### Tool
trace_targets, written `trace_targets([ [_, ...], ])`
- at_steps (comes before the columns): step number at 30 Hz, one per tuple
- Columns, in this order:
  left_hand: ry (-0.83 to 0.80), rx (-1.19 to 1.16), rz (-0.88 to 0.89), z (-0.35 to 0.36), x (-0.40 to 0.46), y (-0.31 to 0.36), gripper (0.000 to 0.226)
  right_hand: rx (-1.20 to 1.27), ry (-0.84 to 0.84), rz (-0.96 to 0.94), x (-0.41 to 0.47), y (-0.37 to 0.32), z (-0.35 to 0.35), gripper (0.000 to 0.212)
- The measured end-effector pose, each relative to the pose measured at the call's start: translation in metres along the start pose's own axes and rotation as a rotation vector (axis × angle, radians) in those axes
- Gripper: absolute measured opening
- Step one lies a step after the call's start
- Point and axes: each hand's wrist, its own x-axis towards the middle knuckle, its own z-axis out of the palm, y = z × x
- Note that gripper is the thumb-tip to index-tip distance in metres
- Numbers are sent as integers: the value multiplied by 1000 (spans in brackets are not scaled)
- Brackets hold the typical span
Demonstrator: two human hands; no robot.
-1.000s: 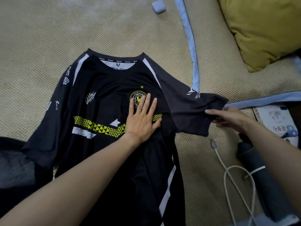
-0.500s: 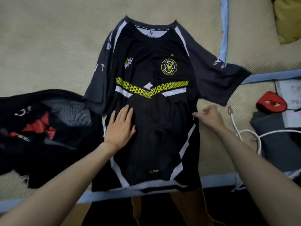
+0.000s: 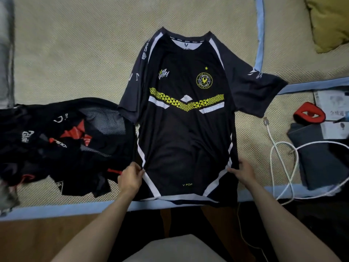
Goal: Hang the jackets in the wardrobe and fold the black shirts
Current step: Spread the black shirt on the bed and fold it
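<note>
A black shirt with a yellow chevron band and a round crest lies spread face up on the beige mat, collar away from me. My left hand pinches its left side edge near the hem. On the opposite side edge, at about the same height, my right hand pinches the fabric. A second black shirt with red marks and mesh lining lies crumpled to the left, touching the spread shirt's sleeve.
A white cable loops on the mat at the right, beside a dark grey flat object, a red and black item and some papers. A yellow pillow sits at the top right. The mat's blue border runs near me.
Both hands slid down the shirt from the chest and right sleeve to the side edges near the hem. The view pulled back toward the mat's near edge.
</note>
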Motion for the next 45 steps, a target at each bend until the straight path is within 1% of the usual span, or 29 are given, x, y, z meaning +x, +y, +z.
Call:
trace_targets([
  [1,-23,-5,-7,-1,1,-6,17,-6,19,10,0,7,0,36],
  [4,-46,-95,26,-8,-4,-25,17,-98,69,89,-3,28,3,41],
  [7,-51,-37,99,-15,-9,-46,18,-99,11,147,-7,40,13,52],
  [8,-49,-15,109,-16,-11,-52,18,-137,-26,157,-14,38,16,49],
  [9,-43,-15,112,-18,-12,-56,19,-188,-57,149,-19,38,18,39],
  [11,-31,-60,93,-19,-11,-61,18,-243,-36,161,-25,45,22,18],
  [13,-50,-166,42,-20,-12,-60,18,-238,-1,206,-26,58,23,7],
  [15,-87,-293,-52,-19,-14,-56,29,-252,-11,260,-25,70,20,6],
  [17,-122,-343,-115,-18,-14,-52,31,-288,-16,279,-22,79,19,12],
  [19,-172,-280,-102,-17,-12,-53,23,-343,-39,278,-23,74,18,12],
  [20,-205,-235,-85,-19,-11,-52,21,-407,-77,290,-22,68,17,10],
  [21,-231,-187,-64,-23,-11,-48,22,-491,-124,306,-19,58,15,13],
  [22,-229,-139,-40,-29,-9,-41,26,-581,-167,337,-15,45,13,17],
  [23,-182,-102,-6,-37,-5,-33,29,-677,-183,340,-10,27,11,20],
  [24,-95,-92,43,-47,3,-21,31,-760,-165,302,-4,4,10,23],
  [26,118,-134,159,-72,30,10,30,-832,-104,122,10,-48,15,32],
  [27,197,-138,213,-86,49,27,29,-821,-89,19,16,-78,21,35],
  [29,300,-52,304,-112,89,59,36,-748,-91,-157,21,-141,39,40],
  [31,341,132,356,-129,125,83,51,-644,-92,-290,24,-195,63,42],
  [33,325,375,379,-132,148,96,63,-516,-102,-388,27,-236,87,37],
  [35,305,571,412,-127,161,97,64,-384,-136,-445,28,-270,110,33],
  [36,306,601,422,-124,165,95,58,-329,-157,-477,29,-285,121,32],
  [37,326,578,439,-122,169,92,49,-289,-174,-515,30,-299,131,32],
  [38,363,504,453,-121,175,89,40,-259,-184,-559,31,-311,140,33],
  [39,398,379,450,-123,180,86,33,-236,-184,-600,33,-322,149,34],
  [41,414,-16,385,-132,190,84,28,-194,-168,-669,37,-340,163,39],
  [43,409,-401,270,-147,201,84,28,-199,-138,-736,41,-355,174,51],
  [44,432,-520,224,-157,208,83,28,-217,-121,-767,44,-362,178,58],
  [45,470,-584,204,-168,214,82,27,-239,-104,-798,48,-370,182,65],
])
